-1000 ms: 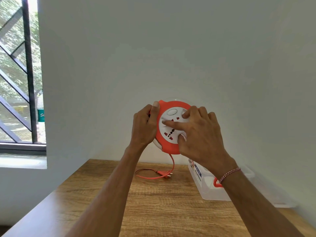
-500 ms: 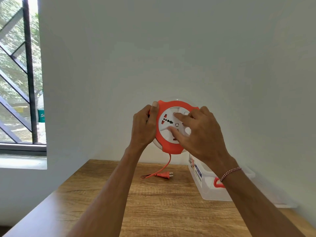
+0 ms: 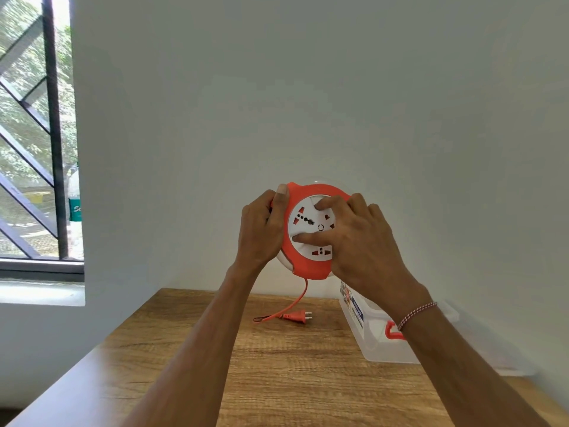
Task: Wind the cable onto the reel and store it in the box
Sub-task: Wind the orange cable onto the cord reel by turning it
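Above table (image 3: 277, 365), reel (image 3: 308, 238) upright — cable (image 3: 300, 300) hanging down.

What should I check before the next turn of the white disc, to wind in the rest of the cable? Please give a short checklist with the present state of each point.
1. Left hand grips the orange rim of the reel: ok.
2. Right hand fingers rest on the white disc: ok.
3. Cable hangs free from the reel's bottom, without knots: ok.
4. Plug wound in: not ok, it lies on the table.
5. Box open to receive the reel: cannot tell.
6. Cable seated evenly inside the reel: cannot tell, hidden.
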`<state>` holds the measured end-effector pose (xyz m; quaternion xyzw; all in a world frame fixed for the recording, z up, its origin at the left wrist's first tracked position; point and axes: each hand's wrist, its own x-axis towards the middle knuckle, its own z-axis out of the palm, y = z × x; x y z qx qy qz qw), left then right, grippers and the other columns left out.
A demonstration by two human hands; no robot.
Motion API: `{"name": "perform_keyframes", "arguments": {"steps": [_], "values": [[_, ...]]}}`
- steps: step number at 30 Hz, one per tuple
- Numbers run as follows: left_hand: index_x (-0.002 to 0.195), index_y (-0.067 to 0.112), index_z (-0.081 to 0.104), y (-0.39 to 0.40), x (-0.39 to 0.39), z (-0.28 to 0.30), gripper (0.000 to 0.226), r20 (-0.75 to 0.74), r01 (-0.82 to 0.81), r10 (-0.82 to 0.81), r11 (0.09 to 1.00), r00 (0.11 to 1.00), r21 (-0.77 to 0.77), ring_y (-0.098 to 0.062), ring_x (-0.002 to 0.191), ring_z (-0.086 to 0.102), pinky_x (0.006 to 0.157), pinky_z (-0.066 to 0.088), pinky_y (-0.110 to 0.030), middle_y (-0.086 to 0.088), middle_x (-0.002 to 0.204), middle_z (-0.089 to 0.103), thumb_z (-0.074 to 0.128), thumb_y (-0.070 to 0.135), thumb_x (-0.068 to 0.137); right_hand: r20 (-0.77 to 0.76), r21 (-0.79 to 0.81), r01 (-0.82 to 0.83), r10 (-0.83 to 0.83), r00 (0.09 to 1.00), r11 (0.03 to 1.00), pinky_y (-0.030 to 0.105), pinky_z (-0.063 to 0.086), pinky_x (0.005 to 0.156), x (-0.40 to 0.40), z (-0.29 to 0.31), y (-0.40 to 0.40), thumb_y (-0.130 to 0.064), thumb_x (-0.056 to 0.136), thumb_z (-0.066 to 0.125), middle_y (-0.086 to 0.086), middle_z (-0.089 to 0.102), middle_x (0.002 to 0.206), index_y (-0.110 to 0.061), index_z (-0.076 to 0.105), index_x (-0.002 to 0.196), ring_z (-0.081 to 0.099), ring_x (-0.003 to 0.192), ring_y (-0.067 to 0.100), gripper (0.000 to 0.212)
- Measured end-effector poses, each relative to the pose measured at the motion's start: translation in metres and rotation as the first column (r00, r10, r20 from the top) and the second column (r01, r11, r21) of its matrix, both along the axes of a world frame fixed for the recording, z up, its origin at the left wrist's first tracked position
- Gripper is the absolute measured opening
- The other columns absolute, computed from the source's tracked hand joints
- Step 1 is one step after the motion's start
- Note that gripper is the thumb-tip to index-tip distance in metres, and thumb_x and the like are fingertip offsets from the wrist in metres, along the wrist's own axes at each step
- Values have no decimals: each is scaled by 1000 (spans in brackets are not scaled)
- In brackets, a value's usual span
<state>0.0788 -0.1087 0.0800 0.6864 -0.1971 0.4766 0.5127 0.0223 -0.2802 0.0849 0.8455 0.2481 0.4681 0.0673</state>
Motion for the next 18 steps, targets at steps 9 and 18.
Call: {"name": "perform_keyframes", "arguments": {"steps": [9,18], "values": [[87,2,66,1,0,0,56,6,9,-9,1000,1000,-29,-20,64,70,63,61,-44,-10,76,72,37,47,101,46,269,-50,39,998,962,42,52,88,4,-7,3,-59,79,65,12,63,118,-34,51,138,61,101,29,66],[92,7,68,1,3,-1,52,-7,37,-37,999,999,-38,-14,69,72,63,61,-28,2,80,73,36,48,100,128,339,-199,165,978,920,39,56,83,5,-1,0,-47,87,65,8,73,108,-18,67,122,64,94,25,46]]}}
